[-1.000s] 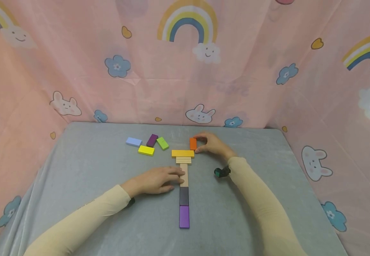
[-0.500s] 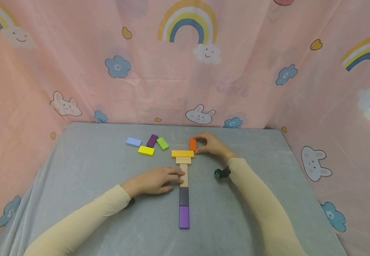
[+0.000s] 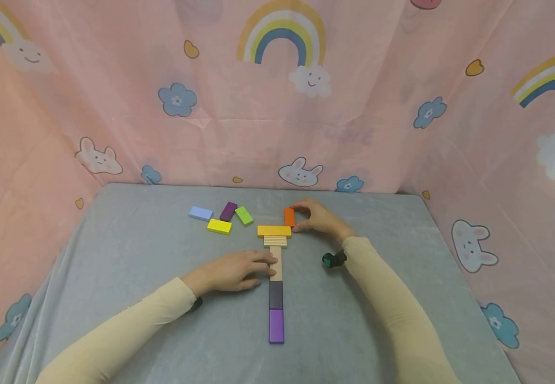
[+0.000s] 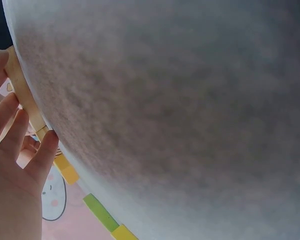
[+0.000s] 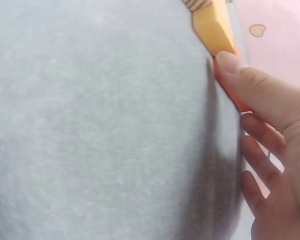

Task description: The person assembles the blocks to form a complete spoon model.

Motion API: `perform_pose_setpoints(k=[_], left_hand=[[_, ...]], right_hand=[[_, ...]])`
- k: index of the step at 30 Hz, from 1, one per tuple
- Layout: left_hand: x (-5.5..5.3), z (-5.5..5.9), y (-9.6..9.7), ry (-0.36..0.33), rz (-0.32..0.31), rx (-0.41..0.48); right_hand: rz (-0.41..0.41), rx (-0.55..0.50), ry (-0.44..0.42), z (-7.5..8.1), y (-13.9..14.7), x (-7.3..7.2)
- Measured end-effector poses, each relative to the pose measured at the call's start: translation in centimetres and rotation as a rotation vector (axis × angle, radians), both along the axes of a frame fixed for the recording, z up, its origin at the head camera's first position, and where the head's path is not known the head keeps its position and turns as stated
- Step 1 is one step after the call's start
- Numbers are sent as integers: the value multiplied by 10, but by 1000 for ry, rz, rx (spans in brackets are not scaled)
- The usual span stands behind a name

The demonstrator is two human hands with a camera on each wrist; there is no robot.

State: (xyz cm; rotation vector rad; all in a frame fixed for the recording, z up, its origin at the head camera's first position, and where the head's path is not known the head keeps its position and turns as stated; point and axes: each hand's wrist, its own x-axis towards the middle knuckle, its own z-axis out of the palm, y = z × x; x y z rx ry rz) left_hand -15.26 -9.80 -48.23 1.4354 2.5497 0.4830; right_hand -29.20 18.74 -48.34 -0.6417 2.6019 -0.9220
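My right hand (image 3: 322, 217) pinches a small orange block (image 3: 289, 216), thumb at its near end and index finger at its far end. That block lies against the back right of a yellow-orange block (image 3: 274, 231), which lies crosswise. Nearer to me come thin striped wooden pieces (image 3: 275, 241), a plain wooden block (image 3: 276, 272), a dark grey block (image 3: 275, 295) and a purple block (image 3: 276, 326) in a line. My left hand (image 3: 231, 271) rests its extended fingertips on the plain wooden block. In the right wrist view, the thumb partly covers the orange block (image 5: 230, 90).
To the left of the line lie a light blue block (image 3: 201, 213), a dark purple block (image 3: 228, 211), a green block (image 3: 244, 215) and a bright yellow block (image 3: 219, 226). A grey cloth (image 3: 128, 240) covers the table; a pink patterned curtain (image 3: 239, 144) hangs behind.
The orange block has shifted very slightly toward me, against the yellow-orange block, with my right hand on it. My left hand stays where it was.
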Motion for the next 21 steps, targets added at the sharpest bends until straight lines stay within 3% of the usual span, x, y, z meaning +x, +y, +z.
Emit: perform_pose_setpoints(k=[10, 16, 21], left_hand=[[0, 0, 1, -1, -2, -8], [0, 0, 0, 12, -10, -13], [0, 1, 0, 10, -13, -2]], right_hand=[[12, 22, -101, 12, -1, -5], [-45, -36, -85, 18, -9, -2], [-96, -132, -9, 21, -28, 5]])
